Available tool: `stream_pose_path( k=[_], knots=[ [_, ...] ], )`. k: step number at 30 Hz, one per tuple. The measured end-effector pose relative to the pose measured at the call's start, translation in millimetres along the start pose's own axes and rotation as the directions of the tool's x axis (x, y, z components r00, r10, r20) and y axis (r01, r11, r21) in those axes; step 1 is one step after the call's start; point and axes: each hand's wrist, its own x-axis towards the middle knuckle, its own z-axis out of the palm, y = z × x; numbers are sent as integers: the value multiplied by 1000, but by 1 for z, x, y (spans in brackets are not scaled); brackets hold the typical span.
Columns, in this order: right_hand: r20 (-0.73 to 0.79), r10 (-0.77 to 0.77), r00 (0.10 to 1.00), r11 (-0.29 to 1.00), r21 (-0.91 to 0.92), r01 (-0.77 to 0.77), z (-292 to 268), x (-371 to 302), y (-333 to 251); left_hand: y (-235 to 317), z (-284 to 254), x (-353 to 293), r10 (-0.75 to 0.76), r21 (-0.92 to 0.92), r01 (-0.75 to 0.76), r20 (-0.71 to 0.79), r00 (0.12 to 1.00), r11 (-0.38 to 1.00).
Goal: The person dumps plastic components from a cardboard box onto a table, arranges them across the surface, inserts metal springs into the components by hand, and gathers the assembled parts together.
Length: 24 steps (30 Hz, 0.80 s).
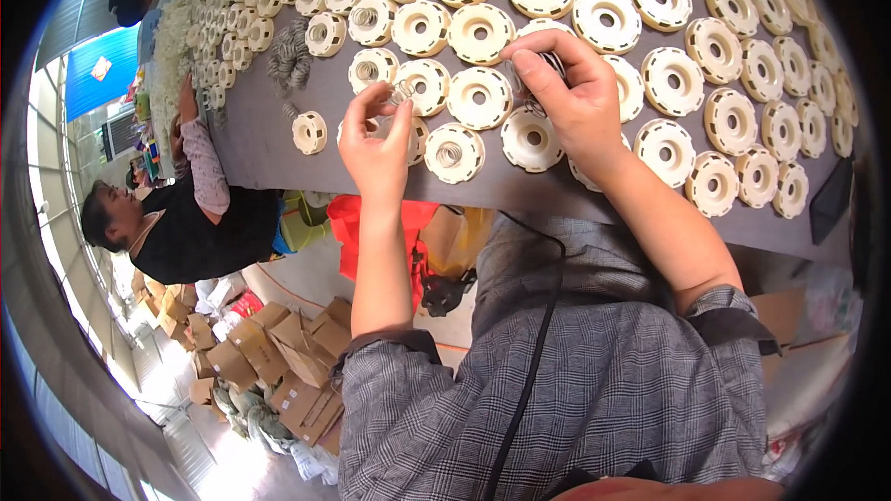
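My left hand pinches a small coil spring between thumb and fingertips, just above the near row of cream plastic discs. My right hand is closed around a clump of wire springs, partly hidden behind its fingers and thumb. Below the right hand lies a cream disc with a notched rim and a hole in its middle. A nearby disc has a spring resting at its centre. Another spring sits on the disc beyond my left hand.
Rows of similar discs cover the grey table. A tangled heap of springs lies left of them. Another person works at the table's left side. Cardboard boxes and a red bag are below.
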Motion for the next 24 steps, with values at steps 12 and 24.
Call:
stream_pose_path(
  k=[12,24],
  knots=[
    [104,182,978,976,103,-193,3,0,2,51,10,-6,247,-318,-193,137,959,928],
    [116,118,986,991,54,-125,0,1,3,68,13,-15,357,-91,-348,120,926,933]
  ],
)
